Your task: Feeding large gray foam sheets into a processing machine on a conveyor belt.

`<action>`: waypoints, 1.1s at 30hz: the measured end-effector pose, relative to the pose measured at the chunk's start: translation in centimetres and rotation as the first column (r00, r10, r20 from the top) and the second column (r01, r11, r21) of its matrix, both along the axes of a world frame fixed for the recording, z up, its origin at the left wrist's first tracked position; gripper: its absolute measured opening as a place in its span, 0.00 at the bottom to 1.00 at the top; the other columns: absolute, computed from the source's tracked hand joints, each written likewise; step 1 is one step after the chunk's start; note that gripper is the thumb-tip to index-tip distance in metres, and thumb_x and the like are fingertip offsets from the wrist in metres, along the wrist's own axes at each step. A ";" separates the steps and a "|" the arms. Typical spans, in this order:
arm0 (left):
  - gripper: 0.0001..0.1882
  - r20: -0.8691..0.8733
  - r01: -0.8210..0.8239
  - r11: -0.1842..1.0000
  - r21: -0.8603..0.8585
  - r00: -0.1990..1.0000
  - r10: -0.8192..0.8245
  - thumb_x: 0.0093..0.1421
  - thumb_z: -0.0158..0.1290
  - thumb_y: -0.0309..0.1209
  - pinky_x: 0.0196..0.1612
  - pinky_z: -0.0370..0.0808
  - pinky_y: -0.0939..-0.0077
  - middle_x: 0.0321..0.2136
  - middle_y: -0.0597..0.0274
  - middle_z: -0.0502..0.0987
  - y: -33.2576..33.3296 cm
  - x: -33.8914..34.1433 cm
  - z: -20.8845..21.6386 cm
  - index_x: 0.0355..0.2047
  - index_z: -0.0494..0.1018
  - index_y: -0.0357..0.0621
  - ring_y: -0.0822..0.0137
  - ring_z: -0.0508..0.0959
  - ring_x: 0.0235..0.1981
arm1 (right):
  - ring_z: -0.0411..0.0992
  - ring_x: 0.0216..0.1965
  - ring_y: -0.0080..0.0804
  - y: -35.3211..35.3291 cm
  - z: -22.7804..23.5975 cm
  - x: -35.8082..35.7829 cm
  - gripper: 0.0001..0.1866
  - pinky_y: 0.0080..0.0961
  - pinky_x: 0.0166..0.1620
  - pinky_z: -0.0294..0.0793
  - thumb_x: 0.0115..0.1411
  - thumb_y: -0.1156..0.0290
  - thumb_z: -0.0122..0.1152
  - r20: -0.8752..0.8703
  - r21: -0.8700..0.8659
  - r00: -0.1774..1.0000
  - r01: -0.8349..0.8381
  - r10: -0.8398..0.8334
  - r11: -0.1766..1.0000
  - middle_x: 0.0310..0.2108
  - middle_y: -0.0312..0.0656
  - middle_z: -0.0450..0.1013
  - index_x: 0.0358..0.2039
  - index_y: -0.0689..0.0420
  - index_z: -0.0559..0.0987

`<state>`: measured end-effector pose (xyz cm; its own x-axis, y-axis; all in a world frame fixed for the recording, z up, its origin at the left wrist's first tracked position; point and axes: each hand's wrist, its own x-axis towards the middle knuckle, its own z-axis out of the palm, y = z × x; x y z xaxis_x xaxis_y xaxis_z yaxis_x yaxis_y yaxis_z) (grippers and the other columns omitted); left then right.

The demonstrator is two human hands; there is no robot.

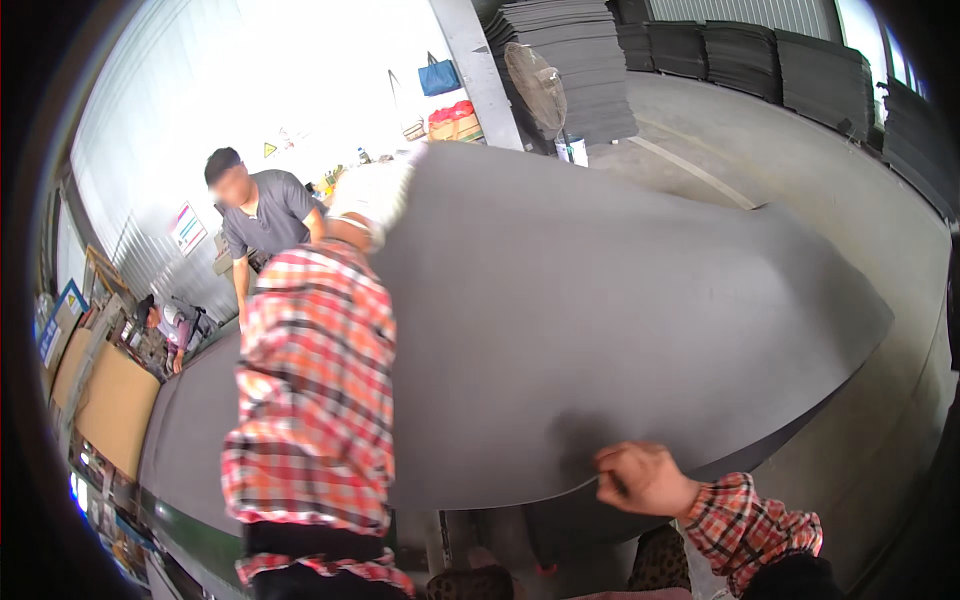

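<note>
Forward stretches the left hand (378,195); the right hand (643,480) curls by the grey sheet (590,320); both grips are unclear.

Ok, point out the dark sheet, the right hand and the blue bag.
Dark sheet (620,320), head view: middle of its upper face.
Right hand (645,479), head view: middle of the hand.
Blue bag (438,79), head view: its visible side.

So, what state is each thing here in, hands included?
Large grey sheet: spread out, bent near its right end.
Left hand: white-gloved, blurred, near the sheet's far edge; grip unclear.
Right hand: bare, fingers curled, at the near edge; hold unclear.
Blue bag: hanging.
Tall stack of sheets: piled up.
Co-worker in grey shirt: standing.
</note>
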<state>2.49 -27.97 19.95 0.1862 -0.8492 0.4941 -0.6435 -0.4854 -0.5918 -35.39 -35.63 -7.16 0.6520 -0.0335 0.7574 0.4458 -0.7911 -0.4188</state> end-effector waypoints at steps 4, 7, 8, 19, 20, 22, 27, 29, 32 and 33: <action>0.25 -0.351 -0.455 0.728 -0.512 0.885 0.306 0.64 0.32 0.27 0.49 0.69 0.63 0.43 0.51 0.74 13.5 -1.4 6.7 0.61 0.53 0.58 0.55 0.74 0.44 | 0.71 0.22 0.37 10.5 5.9 7.7 0.09 0.32 0.25 0.72 0.50 0.77 0.56 0.103 0.105 0.904 -0.426 0.416 0.899 0.29 0.42 0.69 0.31 0.59 0.67; 0.38 0.204 -0.722 0.672 -0.163 0.642 0.739 0.55 0.40 0.20 0.33 0.76 0.61 0.38 0.54 0.76 30.3 0.9 10.1 0.64 0.45 0.68 0.56 0.79 0.29 | 0.70 0.21 0.41 20.8 5.8 13.5 0.07 0.35 0.24 0.70 0.54 0.75 0.54 0.070 0.153 0.797 -0.603 0.601 0.783 0.28 0.45 0.69 0.30 0.60 0.66; 0.41 0.282 -0.782 0.604 -0.154 0.552 0.785 0.54 0.40 0.18 0.24 0.76 0.63 0.38 0.58 0.76 36.8 2.2 10.1 0.64 0.43 0.68 0.59 0.78 0.23 | 0.70 0.21 0.41 23.8 5.9 14.5 0.07 0.35 0.24 0.70 0.54 0.75 0.54 0.070 0.144 0.781 -0.624 0.621 0.768 0.28 0.45 0.69 0.30 0.60 0.66; 0.44 -0.269 -0.996 0.076 0.039 0.063 0.961 0.54 0.48 0.27 0.53 0.66 0.63 0.60 0.59 0.58 64.3 -0.8 -15.7 0.65 0.36 0.58 0.62 0.72 0.49 | 0.69 0.22 0.32 44.4 -3.9 14.2 0.10 0.29 0.28 0.66 0.60 0.65 0.51 -0.452 0.518 0.285 -0.688 0.845 0.509 0.22 0.42 0.69 0.33 0.60 0.68; 0.43 -0.371 -1.000 -0.021 0.002 -0.020 0.928 0.53 0.50 0.30 0.57 0.60 0.58 0.62 0.57 0.53 63.0 -1.6 -16.5 0.65 0.39 0.58 0.58 0.66 0.54 | 0.69 0.22 0.33 45.0 -4.6 14.5 0.10 0.29 0.28 0.66 0.60 0.65 0.51 -0.466 0.503 0.306 -0.680 0.830 0.533 0.22 0.42 0.69 0.33 0.60 0.69; 0.42 -0.470 -0.992 -0.010 -0.124 0.050 0.882 0.51 0.52 0.35 0.62 0.47 0.49 0.64 0.53 0.47 59.7 -4.0 -17.6 0.64 0.45 0.58 0.51 0.53 0.62 | 0.69 0.22 0.37 44.9 -3.9 14.6 0.10 0.31 0.28 0.67 0.59 0.66 0.51 -0.489 0.535 0.274 -0.655 0.828 0.533 0.22 0.43 0.69 0.33 0.60 0.69; 0.36 -0.617 -0.646 0.715 0.267 0.455 0.642 0.54 0.48 0.50 0.63 0.39 0.42 0.64 0.57 0.48 53.5 -8.0 -24.6 0.62 0.53 0.58 0.52 0.46 0.65 | 0.70 0.23 0.42 44.8 -4.4 15.0 0.07 0.35 0.28 0.67 0.58 0.67 0.50 -0.573 0.472 0.261 -0.670 0.777 0.573 0.23 0.43 0.70 0.33 0.57 0.69; 0.35 -0.625 -0.686 0.668 0.289 0.393 0.674 0.55 0.46 0.52 0.63 0.39 0.42 0.64 0.58 0.48 53.9 -8.3 -28.1 0.62 0.54 0.59 0.53 0.46 0.65 | 0.70 0.24 0.45 44.1 -6.2 14.7 0.05 0.37 0.28 0.67 0.55 0.70 0.51 -0.578 0.438 0.320 -0.655 0.750 0.616 0.26 0.43 0.71 0.30 0.57 0.68; 0.33 -0.716 -0.843 0.406 0.353 0.036 0.698 0.57 0.41 0.54 0.63 0.42 0.44 0.65 0.59 0.47 55.4 -9.0 -30.7 0.62 0.54 0.62 0.55 0.47 0.65 | 0.71 0.26 0.42 40.2 -5.3 10.8 0.08 0.35 0.30 0.69 0.60 0.66 0.51 -0.502 0.381 0.391 -0.701 0.771 0.603 0.28 0.43 0.71 0.35 0.56 0.69; 0.33 -0.756 -0.886 0.327 0.328 -0.039 0.654 0.58 0.41 0.54 0.63 0.43 0.44 0.65 0.59 0.47 55.7 -9.5 -31.1 0.62 0.54 0.61 0.55 0.47 0.65 | 0.72 0.27 0.41 37.9 -5.1 9.4 0.09 0.34 0.30 0.69 0.61 0.65 0.52 -0.492 0.327 0.427 -0.717 0.758 0.616 0.30 0.43 0.72 0.36 0.56 0.70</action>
<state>-7.01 27.68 -11.12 0.9735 0.1810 -0.1396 0.1816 -0.9833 -0.0083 -26.00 2.26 -12.24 0.7198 0.6356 0.2790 0.5268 -0.2384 -0.8159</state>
